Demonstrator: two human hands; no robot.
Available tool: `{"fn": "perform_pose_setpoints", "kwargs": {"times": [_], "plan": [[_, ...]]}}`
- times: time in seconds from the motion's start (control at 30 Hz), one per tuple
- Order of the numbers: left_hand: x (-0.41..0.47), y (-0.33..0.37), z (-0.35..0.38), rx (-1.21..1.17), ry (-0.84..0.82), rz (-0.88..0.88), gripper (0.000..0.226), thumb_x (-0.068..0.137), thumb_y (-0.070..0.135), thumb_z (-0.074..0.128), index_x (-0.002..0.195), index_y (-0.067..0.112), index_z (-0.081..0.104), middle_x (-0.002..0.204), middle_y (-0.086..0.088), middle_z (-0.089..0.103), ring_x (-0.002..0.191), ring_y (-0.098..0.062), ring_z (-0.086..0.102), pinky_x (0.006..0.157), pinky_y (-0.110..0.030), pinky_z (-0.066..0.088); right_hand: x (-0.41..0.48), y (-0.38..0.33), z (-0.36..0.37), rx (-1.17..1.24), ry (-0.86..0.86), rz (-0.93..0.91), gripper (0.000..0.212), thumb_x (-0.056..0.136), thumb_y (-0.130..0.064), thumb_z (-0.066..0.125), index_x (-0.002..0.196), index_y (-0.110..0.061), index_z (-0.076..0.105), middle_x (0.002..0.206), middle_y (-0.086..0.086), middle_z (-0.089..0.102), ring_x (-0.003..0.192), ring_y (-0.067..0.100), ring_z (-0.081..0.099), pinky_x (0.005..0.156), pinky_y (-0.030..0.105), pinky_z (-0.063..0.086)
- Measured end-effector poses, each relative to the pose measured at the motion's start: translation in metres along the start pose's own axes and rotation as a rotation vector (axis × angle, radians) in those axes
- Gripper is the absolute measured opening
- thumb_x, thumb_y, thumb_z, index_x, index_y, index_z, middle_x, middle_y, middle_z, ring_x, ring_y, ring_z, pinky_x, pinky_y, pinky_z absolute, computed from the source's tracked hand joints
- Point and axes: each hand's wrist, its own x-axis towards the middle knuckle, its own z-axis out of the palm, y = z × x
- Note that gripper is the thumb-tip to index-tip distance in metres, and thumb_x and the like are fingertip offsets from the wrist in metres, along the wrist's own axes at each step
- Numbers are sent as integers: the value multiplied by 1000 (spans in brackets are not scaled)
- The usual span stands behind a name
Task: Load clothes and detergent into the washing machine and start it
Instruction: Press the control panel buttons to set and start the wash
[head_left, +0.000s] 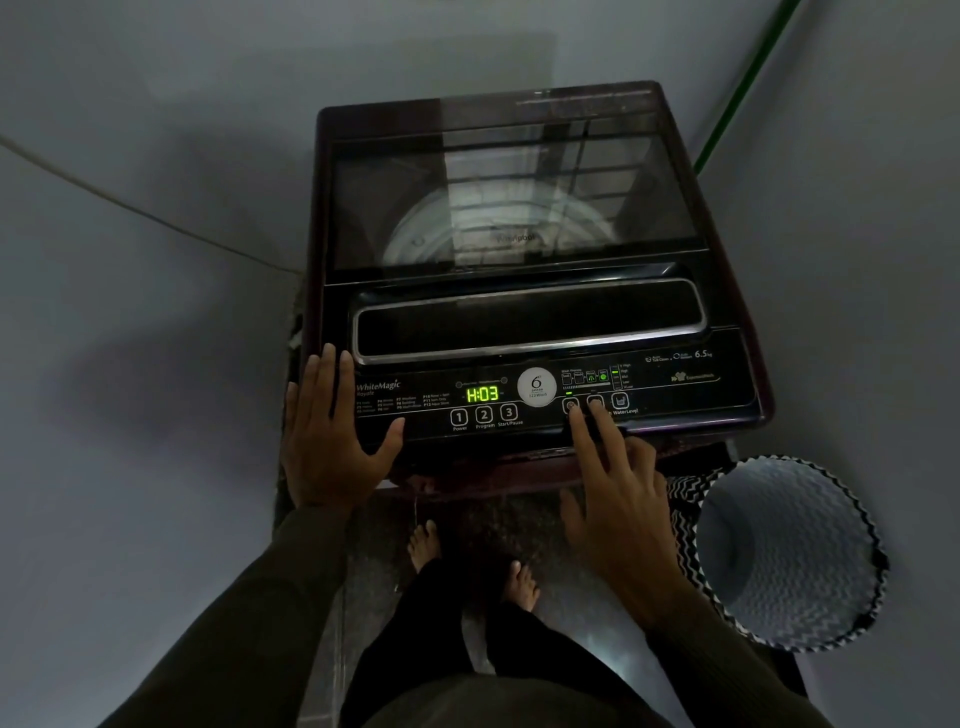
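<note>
**A:** What is sitting in the containers?

**B:** The zigzag-patterned basket (800, 545) is standing on the floor just right of the right grip (618, 509), and its inside is showing only its own patterned wall. The drum (415, 234) is showing through the closed glass lid (509, 208), beyond both grips. Reflections are covering the glass, so I cannot tell what is lying in it.

**A:** How are the hands lying?

**B:** The left grip (332, 441) is resting flat on the near left corner of the control panel (675, 384), fingers straight and spread, holding nothing. The right grip is holding nothing either. Its index finger (582, 436) is stretching out straight and touching a square button (570, 402) in the panel's right-hand group. The middle finger is lying alongside, over the next button, and the two outer fingers are curling loosely at the panel's front edge.

**A:** And the machine?

**B:** The washing machine (519, 332), a dark top-loader, is standing directly ahead of both grips. Its display (482, 395) is glowing green, reading H:03, between the two grips. Just below it the Start/Pause button (508, 412) is sitting left of the right grip, and the Water Level button (619, 400) is sitting just right of the pointing fingers.
</note>
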Motion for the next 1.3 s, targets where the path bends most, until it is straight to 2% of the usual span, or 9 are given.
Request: {"fn": "perform_pose_setpoints", "kwargs": {"times": [0.23, 0.4, 0.5, 0.77, 1.0, 1.07, 1.2, 1.3], "plan": [[0, -1, 1, -3, -3, 1, 88, 87, 63, 41, 154, 6, 29, 163, -12, 23, 152, -27, 17, 121, -51, 22, 3, 0, 0, -8, -12, 5, 94, 76, -26, 76, 154, -22, 25, 160, 4, 21, 126, 32, 40, 91, 48, 49], [-1, -1, 1, 1, 5, 0, 88, 88, 63, 41, 154, 6, 29, 163, -12, 23, 152, -26, 16, 123, -48, 19, 9, -1, 0, -58, 20, 4, 92, 69, -17, 81, 149, -17, 37, 152, 8, 35, 120, 32, 41, 82, 47, 53], [0, -1, 2, 3, 11, 1, 88, 88, 62, 42, 154, 6, 28, 163, -12, 23, 153, -26, 15, 123, -48, 19, 12, -1, -4, -65, 23, -11, 83, 71, -18, 80, 145, -15, 42, 148, 8, 37, 121, 32, 41, 84, 47, 53], [0, -1, 1, -4, 10, 5, 88, 88, 62, 42, 153, 5, 30, 162, -13, 24, 152, -27, 18, 122, -48, 20, 6, -1, -7, 23, -36, 6, 91, 78, -26, 75, 153, -21, 25, 156, 2, 27, 128, 30, 39, 92, 48, 49], [0, 0, 1, -12, 3, -5, 89, 87, 63, 41, 154, 6, 28, 163, -12, 23, 152, -26, 16, 123, -49, 18, 5, -1, -9, 142, -17, 2, 95, 80, -12, 72, 156, -22, 15, 159, 2, 28, 105, 21, 52, 78, 36, 55], [0, 0, 1, -9, -1, -7, 89, 87, 63, 41, 154, 7, 28, 163, -12, 23, 152, -26, 16, 123, -49, 19, 6, 2, -10, 167, -30, -12, 92, 83, -12, 68, 156, -21, 13, 160, 1, 26, 108, 20, 53, 81, 35, 55], [0, -1, 0, -4, -6, -5, 89, 87, 63, 41, 154, 7, 28, 163, -11, 23, 152, -26, 16, 122, -49, 19, 8, 8, -13, 145, -41, -17, 85, 87, -25, 65, 156, -21, 15, 161, -2, 25, 120, 21, 49, 93, 40, 51], [0, -2, 1, -4, 1, -3, 88, 87, 63, 42, 154, 6, 29, 162, -12, 24, 152, -27, 18, 122, -50, 21, 6, 17, -16, 127, -50, 70, 85, 89, -30, 64, 157, -20, 13, 164, -3, 12, 124, 20, 42, 97, 38, 46]]}}
